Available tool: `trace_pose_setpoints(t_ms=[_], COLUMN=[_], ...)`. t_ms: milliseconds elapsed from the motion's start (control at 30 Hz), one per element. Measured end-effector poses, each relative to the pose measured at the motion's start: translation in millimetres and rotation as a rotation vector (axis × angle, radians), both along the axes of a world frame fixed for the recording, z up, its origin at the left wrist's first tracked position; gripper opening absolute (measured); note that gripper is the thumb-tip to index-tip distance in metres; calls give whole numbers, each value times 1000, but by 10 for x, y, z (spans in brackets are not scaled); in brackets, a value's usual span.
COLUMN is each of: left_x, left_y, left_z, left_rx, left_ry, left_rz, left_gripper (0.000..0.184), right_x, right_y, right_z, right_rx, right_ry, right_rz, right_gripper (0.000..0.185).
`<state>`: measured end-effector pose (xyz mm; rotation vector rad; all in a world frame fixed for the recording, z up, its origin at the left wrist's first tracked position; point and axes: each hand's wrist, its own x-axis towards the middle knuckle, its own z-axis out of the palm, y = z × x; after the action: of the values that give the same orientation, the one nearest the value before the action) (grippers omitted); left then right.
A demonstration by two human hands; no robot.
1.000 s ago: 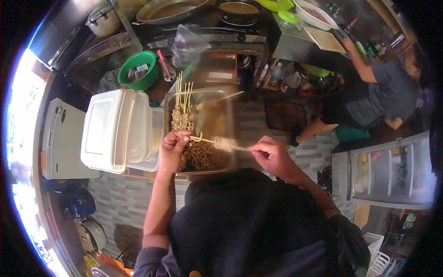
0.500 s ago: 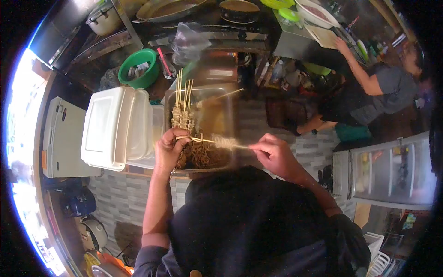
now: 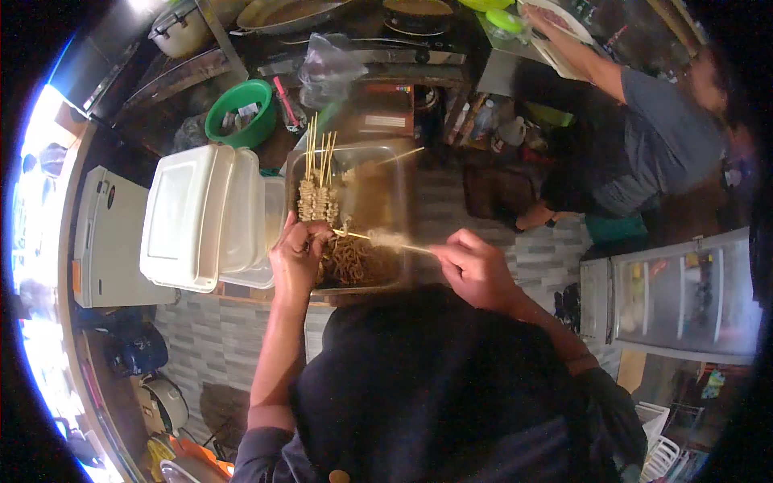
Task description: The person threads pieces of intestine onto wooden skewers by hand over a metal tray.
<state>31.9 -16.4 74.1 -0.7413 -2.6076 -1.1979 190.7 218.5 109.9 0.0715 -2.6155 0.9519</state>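
Note:
A bamboo skewer (image 3: 415,248) runs between my hands above a clear rectangular tub (image 3: 408,173). Pale, folded strips of what looks like intestine (image 3: 386,238) are threaded on its middle, slightly blurred. My right hand (image 3: 477,270) pinches the skewer's right end. At its left end, the fingers of my left hand (image 3: 298,253) are closed on the tip, where a small strip hangs; whether they also grip that strip is hidden. Loose brown strips (image 3: 358,262) lie in the tub's near part. Several filled skewers (image 3: 316,197) rest along its left side, bare ends pointing away.
Stacked white plastic containers (image 3: 189,217) stand left of the tub. Behind are a green basin (image 3: 241,117), a plastic bag (image 3: 328,68) and a stove with pans (image 3: 417,16). At right, another person (image 3: 660,137) reaches toward a bowl (image 3: 555,18) on the counter.
My left hand has risen slightly and tilted at the skewer's tip; my right hand has barely moved. The other person has leaned forward, their arm reaching farther toward the bowl.

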Motion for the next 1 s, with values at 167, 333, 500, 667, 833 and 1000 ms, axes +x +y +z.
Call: trace_pose_setpoints(t_ms=[167, 333, 500, 667, 833, 1000], left_x=[64, 74, 137, 153, 162, -15], left_y=[43, 56, 151, 176, 150, 4], left_z=[-9, -172, -142, -169, -119, -219], left_rx=[334, 602, 628, 535, 650, 734], left_ry=[-312, -509, -484, -428, -618, -709], left_rz=[13, -1, -12, -123, -192, -172], left_gripper=[10, 12, 10, 16, 36, 42], right_x=[-25, -24, -34, -77, -96, -100], right_y=[-33, -50, -68, -74, -15, 43], right_z=[-68, -104, -174, -212, -209, -175], right_rx=[5, 34, 38, 9, -11, -26], right_ry=[79, 143, 155, 171, 172, 156], right_rz=[-27, -58, -65, -62, -67, -42], right_gripper=[19, 19, 19, 20, 20, 20])
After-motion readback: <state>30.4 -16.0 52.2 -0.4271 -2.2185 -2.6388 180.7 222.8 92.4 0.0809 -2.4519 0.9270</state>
